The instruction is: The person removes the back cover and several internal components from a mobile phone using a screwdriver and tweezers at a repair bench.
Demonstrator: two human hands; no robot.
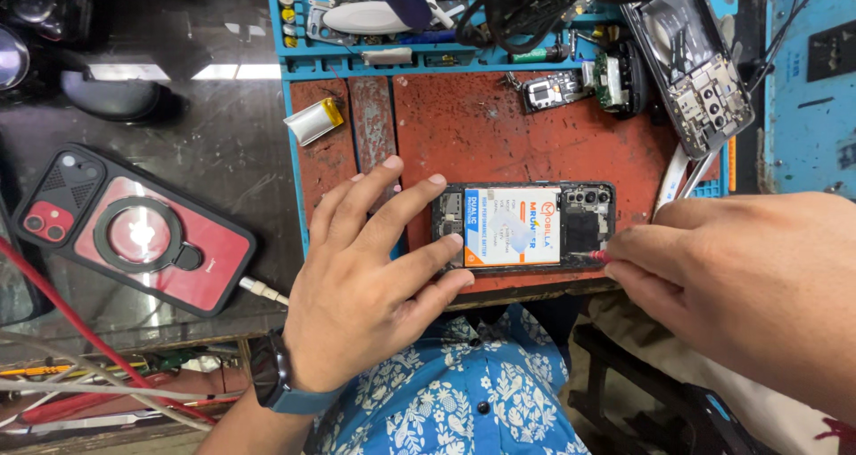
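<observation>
The open black phone with a white and blue battery (524, 227) lies on the red mat (499, 134). The left hand (370, 281) presses its spread fingers (437, 245) on the phone's end, holding nothing. The right hand (749, 277) pinches a thin red tool (593, 257) at the other end

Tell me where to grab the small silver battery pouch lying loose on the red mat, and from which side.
Grip the silver battery pouch across its two long flat edges, coming from straight above. It lies flat and tilted on the red mat, apart from other parts, with open mat along both long sides. Its yellow-taped end sits near the blue tray, so avoid that end. The left hand is probably the nearer one.
</observation>
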